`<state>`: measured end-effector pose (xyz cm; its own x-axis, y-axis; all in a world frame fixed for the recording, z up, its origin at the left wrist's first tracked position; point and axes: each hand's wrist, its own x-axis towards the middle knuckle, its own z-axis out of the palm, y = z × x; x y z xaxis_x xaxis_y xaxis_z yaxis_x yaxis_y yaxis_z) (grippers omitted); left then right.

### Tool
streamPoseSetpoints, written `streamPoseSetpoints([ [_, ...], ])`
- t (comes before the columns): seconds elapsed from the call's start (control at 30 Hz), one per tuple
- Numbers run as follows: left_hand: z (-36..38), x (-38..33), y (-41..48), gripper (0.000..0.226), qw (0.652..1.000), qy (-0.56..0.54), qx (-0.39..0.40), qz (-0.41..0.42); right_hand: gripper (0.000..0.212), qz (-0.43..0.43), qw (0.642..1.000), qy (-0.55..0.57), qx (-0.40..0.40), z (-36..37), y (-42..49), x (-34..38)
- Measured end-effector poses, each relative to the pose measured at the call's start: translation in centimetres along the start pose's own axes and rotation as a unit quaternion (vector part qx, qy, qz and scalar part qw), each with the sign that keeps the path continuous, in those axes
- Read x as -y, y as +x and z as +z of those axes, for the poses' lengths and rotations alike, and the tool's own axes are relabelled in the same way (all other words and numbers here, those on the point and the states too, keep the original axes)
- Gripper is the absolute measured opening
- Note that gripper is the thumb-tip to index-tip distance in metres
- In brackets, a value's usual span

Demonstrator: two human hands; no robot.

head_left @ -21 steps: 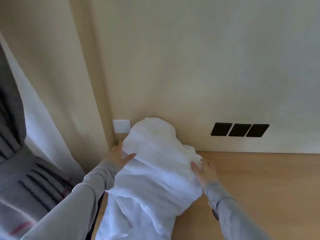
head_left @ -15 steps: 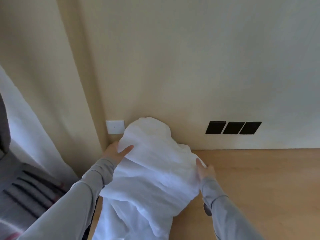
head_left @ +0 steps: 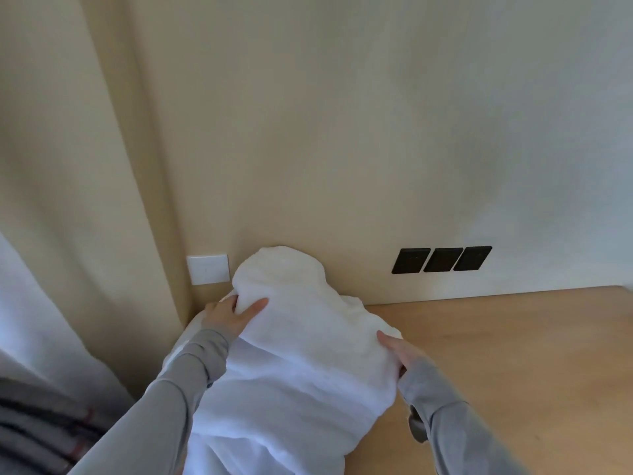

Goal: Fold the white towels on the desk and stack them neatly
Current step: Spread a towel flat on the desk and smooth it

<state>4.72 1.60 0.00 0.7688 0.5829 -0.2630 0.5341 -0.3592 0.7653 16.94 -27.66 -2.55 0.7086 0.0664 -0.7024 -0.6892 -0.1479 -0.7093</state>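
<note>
White terry-like cloth, bunched and unfolded: one big mound of towels [head_left: 294, 365] sits at the left end of the desk [head_left: 513, 354], its top lump pushed up against the wall [head_left: 342, 132] and its lower part spilling toward the near edge. How many towels are in the heap cannot be told; it reads as one soft mass with broad, rounded creases.

Progress: early. No flat fold, no squared edge, no stack anywhere in view. Judged from this, everything is left: separate a towel, spread it, fold, then stack on the bare wood to the right.

Left hand [head_left: 227, 315]: fingers curled into the cloth at the heap's upper left, thumb lying on top, pinching a fold. Right hand [head_left: 402, 353]: at the heap's right flank, thumb pressed on the cloth, fingers tucked out of sight behind it (likely gripping an edge, though the hold itself is hidden). Both sleeves grey, ribbed at the cuff.

Materials: desk is pale wood, smooth, matte. Wall cream, flat. A white switch plate [head_left: 207, 269] just left of the heap; three black square plates [head_left: 442, 259] in a row well to its right. Pale curtain [head_left: 41, 303] hangs at far left.
</note>
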Motion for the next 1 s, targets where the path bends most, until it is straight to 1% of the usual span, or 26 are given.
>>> streamPoseSetpoints([
  [0.07,-0.3,0.1,0.3,0.097,1.000,-0.007,0.009,0.005,0.055,-0.045,0.999,0.023,-0.012,0.3,-0.5,0.0],
  [0.1,-0.5,0.1,0.4,0.092,0.999,-0.029,0.010,0.008,0.047,-0.074,0.997,0.032,-0.017,0.6,-0.8,0.0],
  [0.2,-0.2,-0.3,0.5,0.058,0.990,-0.141,0.020,0.019,0.028,-0.149,0.986,0.074,-0.022,0.8,-2.3,0.0],
  [0.23,-0.1,-0.4,0.6,0.049,0.987,-0.159,0.024,0.019,0.021,-0.170,0.981,0.090,-0.027,0.9,-2.9,0.1],
  [0.27,-0.1,-0.5,0.7,0.043,0.985,-0.170,0.020,0.021,0.017,-0.190,0.975,0.107,-0.031,0.9,-3.3,0.2],
  [0.37,-0.2,-1.3,0.9,0.030,0.979,-0.203,-0.009,0.031,0.015,-0.241,0.959,0.146,-0.027,1.0,-5.0,1.1],
  [0.43,-0.3,-1.8,1.1,0.032,0.974,-0.224,-0.018,0.042,0.020,-0.266,0.950,0.164,0.005,1.3,-6.1,1.9],
  [0.5,-0.5,-2.0,1.6,0.042,0.972,-0.231,-0.023,0.045,0.032,-0.290,0.938,0.185,0.043,1.6,-7.2,2.7],
  [0.53,-0.6,-1.9,1.9,0.049,0.971,-0.236,-0.024,0.040,0.033,-0.304,0.930,0.197,0.069,1.8,-7.7,3.2],
  [0.63,-0.9,-1.4,2.9,0.068,0.967,-0.253,-0.008,0.010,0.022,-0.349,0.902,0.212,0.140,2.7,-9.4,4.7],
  [0.7,-1.0,-1.2,3.1,0.077,0.966,-0.259,0.018,-0.015,0.020,-0.374,0.889,0.211,0.163,3.4,-10.3,5.5],
  [0.8,-1.4,-1.2,3.4,0.098,0.962,-0.268,0.048,-0.030,0.021,-0.384,0.882,0.215,0.170,4.1,-11.3,6.2],
  [0.87,-1.8,-1.4,3.9,0.108,0.960,-0.274,0.055,-0.032,0.022,-0.382,0.880,0.224,0.170,4.1,-11.4,6.2],
  [0.93,-2.2,-1.8,4.2,0.109,0.964,-0.254,0.059,-0.052,0.026,-0.384,0.879,0.231,0.161,3.9,-11.3,6.2],
  [1.0,-2.2,-2.2,4.2,0.098,0.972,-0.221,0.064,-0.055,0.028,-0.386,0.880,0.234,0.151,3.6,-11.2,6.1],
])
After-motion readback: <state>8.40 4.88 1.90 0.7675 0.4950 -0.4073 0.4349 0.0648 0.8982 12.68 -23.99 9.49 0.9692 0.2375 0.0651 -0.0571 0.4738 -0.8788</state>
